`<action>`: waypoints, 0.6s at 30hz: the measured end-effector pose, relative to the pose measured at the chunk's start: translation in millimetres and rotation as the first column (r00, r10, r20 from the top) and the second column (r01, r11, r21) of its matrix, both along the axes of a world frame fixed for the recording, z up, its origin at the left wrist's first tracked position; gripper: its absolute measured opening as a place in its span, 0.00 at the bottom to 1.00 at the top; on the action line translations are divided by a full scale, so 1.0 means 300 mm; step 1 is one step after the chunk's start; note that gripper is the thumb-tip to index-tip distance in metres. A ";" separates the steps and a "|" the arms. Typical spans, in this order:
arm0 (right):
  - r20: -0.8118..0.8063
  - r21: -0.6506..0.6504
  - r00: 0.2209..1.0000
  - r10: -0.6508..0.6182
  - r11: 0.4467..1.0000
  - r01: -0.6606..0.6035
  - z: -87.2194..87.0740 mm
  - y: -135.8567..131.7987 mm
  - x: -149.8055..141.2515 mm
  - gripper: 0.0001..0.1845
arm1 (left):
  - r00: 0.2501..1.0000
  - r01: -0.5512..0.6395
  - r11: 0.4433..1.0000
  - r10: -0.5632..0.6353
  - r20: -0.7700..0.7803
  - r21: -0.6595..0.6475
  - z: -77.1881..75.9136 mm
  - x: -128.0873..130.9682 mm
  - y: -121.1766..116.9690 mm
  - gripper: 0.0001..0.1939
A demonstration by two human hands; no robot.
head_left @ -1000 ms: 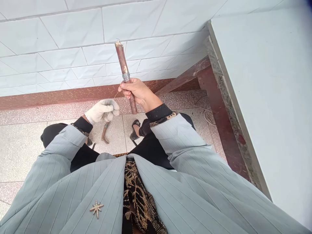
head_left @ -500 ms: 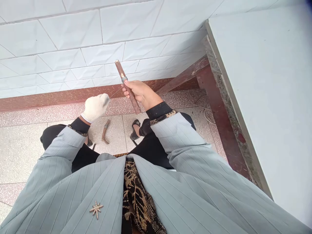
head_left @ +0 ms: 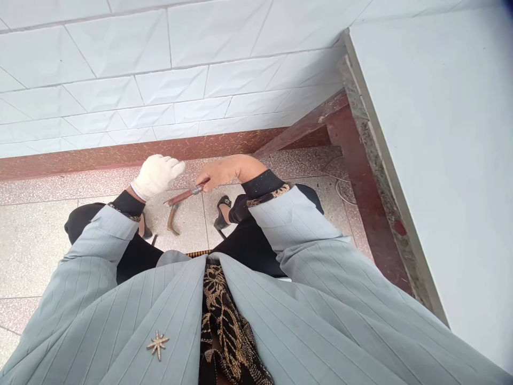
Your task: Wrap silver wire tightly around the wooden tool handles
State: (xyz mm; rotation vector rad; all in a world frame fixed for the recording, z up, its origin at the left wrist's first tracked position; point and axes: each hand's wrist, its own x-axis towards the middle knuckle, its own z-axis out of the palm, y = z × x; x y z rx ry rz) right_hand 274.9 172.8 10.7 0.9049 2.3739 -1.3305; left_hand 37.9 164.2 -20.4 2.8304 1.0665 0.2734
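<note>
My bare right hand point(head_left: 228, 170) is closed around a reddish-brown stick point(head_left: 182, 196) that has a band of thin wire wound round it near my fingers. The stick lies almost level, its free end pointing left and down over the floor. My left hand point(head_left: 157, 174), in a white knit glove, is closed in a loose fist just left of the stick, apart from it. What the glove holds, if anything, I cannot make out. Both hands hover above my knees.
A small curved brown tool point(head_left: 172, 220) lies on the speckled tile floor point(head_left: 36, 235) between my black shoes point(head_left: 222, 212). A white tiled wall point(head_left: 160, 69) with a red skirting stands ahead. A white slab point(head_left: 449, 160) on a dark red frame runs along the right.
My right hand has swung the stick down from upright to almost level and lowered it toward the floor. The gloved left hand has stayed near the same spot, closed.
</note>
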 end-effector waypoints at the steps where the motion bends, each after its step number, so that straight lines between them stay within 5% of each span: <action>1: -0.016 -0.043 0.999 0.033 0.999 -0.034 0.011 -0.003 0.004 0.04 | 1.000 -0.009 1.000 0.009 0.015 -0.009 -0.008 0.002 0.002 0.17; 4: -0.084 -0.127 0.996 0.035 0.991 -0.045 0.058 -0.011 0.020 0.03 | 0.992 -0.072 0.993 0.082 0.097 -0.096 -0.029 0.013 0.007 0.14; 8: -0.312 -0.138 0.910 -0.275 0.960 0.243 0.120 -0.031 0.058 0.03 | 0.941 -0.147 0.931 0.236 0.243 -0.335 -0.044 0.042 -0.001 0.09; 13: -0.423 -0.228 0.621 -0.660 0.741 0.632 0.111 -0.042 0.038 0.05 | 0.784 -0.185 0.825 0.451 0.427 -0.533 -0.033 0.079 -0.033 0.07; 15: -0.395 -0.166 0.570 -0.721 0.666 0.727 0.089 -0.032 0.015 0.08 | 0.775 -0.193 0.806 0.475 0.416 -0.560 -0.025 0.085 -0.041 0.07; 18: -0.300 0.085 0.619 -0.726 0.626 0.775 0.058 -0.008 -0.002 0.09 | 0.795 -0.228 0.811 0.474 0.378 -0.539 -0.014 0.083 -0.040 0.06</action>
